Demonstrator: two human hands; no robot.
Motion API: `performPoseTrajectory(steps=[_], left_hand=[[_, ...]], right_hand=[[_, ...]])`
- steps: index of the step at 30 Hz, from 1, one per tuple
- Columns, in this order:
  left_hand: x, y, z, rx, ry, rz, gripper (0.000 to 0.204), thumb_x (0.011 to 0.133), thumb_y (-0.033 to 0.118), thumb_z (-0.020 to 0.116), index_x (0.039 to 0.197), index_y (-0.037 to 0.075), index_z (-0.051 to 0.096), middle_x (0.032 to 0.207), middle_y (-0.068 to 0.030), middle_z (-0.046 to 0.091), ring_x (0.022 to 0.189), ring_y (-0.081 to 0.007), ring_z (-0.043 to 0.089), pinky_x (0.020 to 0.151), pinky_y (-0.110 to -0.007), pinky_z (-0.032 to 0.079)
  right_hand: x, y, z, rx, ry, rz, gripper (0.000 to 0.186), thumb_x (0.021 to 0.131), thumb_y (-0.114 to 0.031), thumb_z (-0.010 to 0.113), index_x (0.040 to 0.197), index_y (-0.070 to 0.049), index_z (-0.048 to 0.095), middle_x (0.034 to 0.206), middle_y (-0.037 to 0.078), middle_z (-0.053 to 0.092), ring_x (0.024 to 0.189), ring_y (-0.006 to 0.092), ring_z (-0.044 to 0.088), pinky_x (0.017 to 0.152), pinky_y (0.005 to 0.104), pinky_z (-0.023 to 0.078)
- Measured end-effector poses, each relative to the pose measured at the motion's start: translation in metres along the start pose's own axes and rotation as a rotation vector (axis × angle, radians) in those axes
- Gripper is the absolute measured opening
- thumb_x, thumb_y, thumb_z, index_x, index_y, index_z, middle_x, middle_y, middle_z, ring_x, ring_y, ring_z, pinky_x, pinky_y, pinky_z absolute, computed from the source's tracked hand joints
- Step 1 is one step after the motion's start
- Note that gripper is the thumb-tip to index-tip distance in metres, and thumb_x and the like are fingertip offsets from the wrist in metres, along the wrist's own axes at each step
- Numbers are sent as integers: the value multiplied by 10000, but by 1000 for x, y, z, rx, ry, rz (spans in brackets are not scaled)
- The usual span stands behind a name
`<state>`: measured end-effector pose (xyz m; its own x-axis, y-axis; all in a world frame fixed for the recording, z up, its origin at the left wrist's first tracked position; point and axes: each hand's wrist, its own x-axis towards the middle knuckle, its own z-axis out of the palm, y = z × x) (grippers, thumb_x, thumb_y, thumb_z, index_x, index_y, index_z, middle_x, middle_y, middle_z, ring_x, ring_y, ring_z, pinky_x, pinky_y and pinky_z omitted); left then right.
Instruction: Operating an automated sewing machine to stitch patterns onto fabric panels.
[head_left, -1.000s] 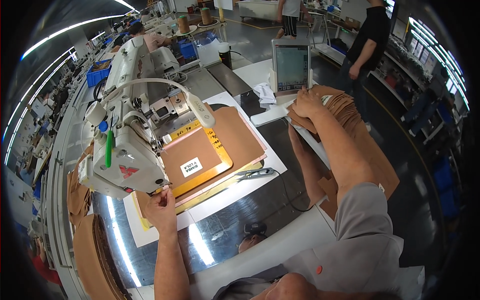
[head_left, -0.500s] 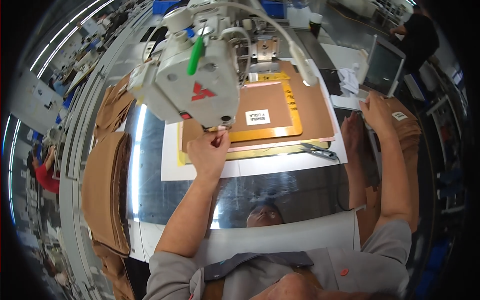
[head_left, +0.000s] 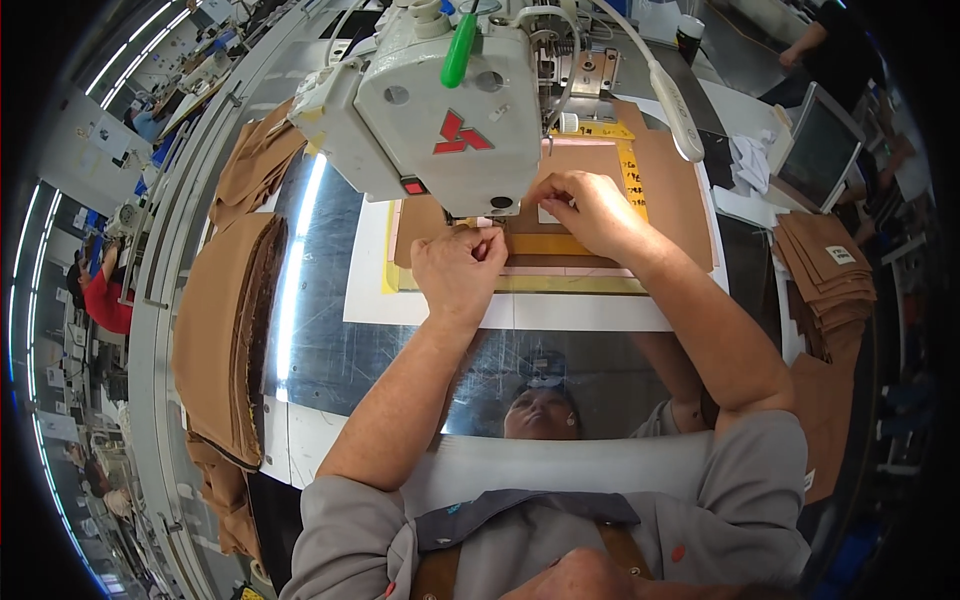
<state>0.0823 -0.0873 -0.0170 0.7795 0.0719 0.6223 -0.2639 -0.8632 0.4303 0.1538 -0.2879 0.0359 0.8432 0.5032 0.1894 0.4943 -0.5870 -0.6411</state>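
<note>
On a clock face laid over the view, the sewing machine head (head_left: 430, 140) stands at 12, its top cut off by the upper edge and its bulk hiding the upper left of the brown panel (head_left: 685, 190) that lies between 12 and 2. The left hand (head_left: 458, 265), near the clock's centre, has its thumb and fingertips drawn together just below a small pale piece (head_left: 485, 222) under the head; whether they grip it or anything else, I cannot tell. The right hand (head_left: 592, 215), between 1 and 2, is near the left but apart from it, fingers curled over the panel; its pinch is too small to read, so a thread there can't be ruled in or out. It covers part of the yellow frame (head_left: 545, 244) and most of a white label (head_left: 546, 216). At 2, the tablet (head_left: 820, 150) shows a dark, unreadable screen; beyond it a co-worker (head_left: 830, 50) is cut off by the fisheye rim.
</note>
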Motion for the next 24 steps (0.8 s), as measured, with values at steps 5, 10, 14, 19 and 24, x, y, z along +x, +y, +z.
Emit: performPoseTrajectory(steps=[5, 10, 14, 19, 24], left_hand=[[1, 7, -1, -58, -8, -131, 83, 776, 178, 778, 804, 100, 780, 640, -31, 668, 539, -157, 612, 539, -322, 442], [2, 13, -2, -121, 17, -211, 112, 767, 179, 770, 764, 68, 761, 619, -33, 661, 523, -165, 604, 555, -316, 457], [5, 16, 0, -107, -2, -187, 124, 757, 174, 771, 724, 58, 741, 597, -33, 644, 513, -160, 592, 546, -313, 448], [4, 15, 3, -61, -13, -184, 120, 754, 185, 765, 698, 86, 725, 565, 10, 601, 515, -148, 560, 609, -330, 396], [2, 14, 4, -38, -16, -203, 124, 763, 208, 761, 706, 105, 723, 582, 30, 610, 561, -145, 566, 733, -357, 353]], right_hand=[[1, -8, 27, 302, 22, 121, 191, 938, -59, 631, 1110, -8, 699, 1069, 150, 728, 1008, 273, 706, 888, 364, 545], [-7, -12, 24, 230, -24, 132, 195, 930, -69, 641, 1100, -35, 728, 1050, 149, 709, 971, 283, 698, 874, 363, 542], [-9, -3, 30, 137, -6, -2, 207, 899, -61, 652, 1079, -49, 753, 1035, 155, 695, 942, 311, 683, 877, 378, 534], [-9, -1, 31, 125, -8, -33, 228, 879, -52, 659, 1084, -52, 759, 1039, 150, 690, 951, 322, 676, 889, 388, 526], [-10, -6, 28, 147, -32, 14, 258, 890, -41, 669, 1132, -69, 754, 1008, 137, 684, 890, 278, 672, 845, 366, 537]])
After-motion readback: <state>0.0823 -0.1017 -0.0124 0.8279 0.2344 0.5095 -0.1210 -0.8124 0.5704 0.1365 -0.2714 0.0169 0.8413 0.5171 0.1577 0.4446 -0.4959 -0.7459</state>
